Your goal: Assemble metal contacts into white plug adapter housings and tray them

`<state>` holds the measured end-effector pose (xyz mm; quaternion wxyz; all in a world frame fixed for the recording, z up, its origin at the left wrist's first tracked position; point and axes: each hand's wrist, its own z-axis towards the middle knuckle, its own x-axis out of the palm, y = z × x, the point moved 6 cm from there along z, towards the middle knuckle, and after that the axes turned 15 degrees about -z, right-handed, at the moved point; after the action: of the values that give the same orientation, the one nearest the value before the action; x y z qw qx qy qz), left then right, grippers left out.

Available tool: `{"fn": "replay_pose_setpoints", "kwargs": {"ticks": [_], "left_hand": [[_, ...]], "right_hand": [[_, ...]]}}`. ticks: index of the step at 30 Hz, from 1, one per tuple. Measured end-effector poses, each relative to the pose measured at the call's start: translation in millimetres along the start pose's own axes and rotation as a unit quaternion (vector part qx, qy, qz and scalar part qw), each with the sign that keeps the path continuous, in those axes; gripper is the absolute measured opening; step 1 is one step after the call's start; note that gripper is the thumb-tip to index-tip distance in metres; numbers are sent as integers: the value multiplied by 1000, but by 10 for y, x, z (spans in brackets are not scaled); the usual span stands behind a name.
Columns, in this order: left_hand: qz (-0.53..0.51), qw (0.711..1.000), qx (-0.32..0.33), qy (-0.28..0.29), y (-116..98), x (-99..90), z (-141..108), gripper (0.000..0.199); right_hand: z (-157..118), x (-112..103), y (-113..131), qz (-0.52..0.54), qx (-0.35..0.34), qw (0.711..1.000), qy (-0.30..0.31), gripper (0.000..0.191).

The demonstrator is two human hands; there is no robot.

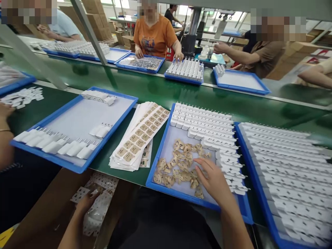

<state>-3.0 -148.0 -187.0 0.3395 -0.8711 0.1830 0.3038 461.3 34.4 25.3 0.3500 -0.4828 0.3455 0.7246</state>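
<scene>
My right hand (214, 176) is over the near part of a blue tray (178, 197), fingers stretched and thumb apart, with nothing visible in it. Beside its fingertips lie many crumpled tan paper stickers (181, 162) in a loose heap. White plug-like pieces (207, 122) with metal pins stand in rows along the tray's far and right sides. My left hand (89, 200) is low, below the table edge, its fingers curled among white sheets with small holes (102, 181) and clear plastic in a cardboard box. What those fingers grip is hidden.
Sheets of tan stickers (140, 136) lie between the trays. A left tray (103, 110) holds some white pieces; a right tray (290, 180) is packed with them. Another person's arm (5, 138) is at far left. Co-workers sit across, beyond a green ledge (145, 84) carrying trays.
</scene>
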Motion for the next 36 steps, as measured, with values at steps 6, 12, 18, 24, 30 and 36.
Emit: {"fn": "replay_pose_setpoints", "kwargs": {"ticks": [6, 12, 18, 24, 30, 36], "left_hand": [[-39, 966, 112, 229, -969, 171, -133, 38], [-85, 889, 314, 322, -2302, -164, -1053, 34], [-3, 907, 381, -179, -2795, -565, -640, 45], [121, 895, 389, -179, -2733, -389, -355, 50], [96, 905, 381, -162, -2724, -428, -341, 44], [-23, 897, 383, -221, -2862, -655, -491, 44]], "right_hand": [[358, -93, 88, -77, -21, 996, 48, 30], [636, -91, 243, -113, -47, 988, 97, 27], [663, 66, 508, -75, -89, 985, 125, 25], [584, 167, 541, -52, -84, 987, 127, 25], [575, 238, 600, -37, -107, 985, 132, 26], [540, 208, 609, 3, -95, 986, 135, 26]]}}
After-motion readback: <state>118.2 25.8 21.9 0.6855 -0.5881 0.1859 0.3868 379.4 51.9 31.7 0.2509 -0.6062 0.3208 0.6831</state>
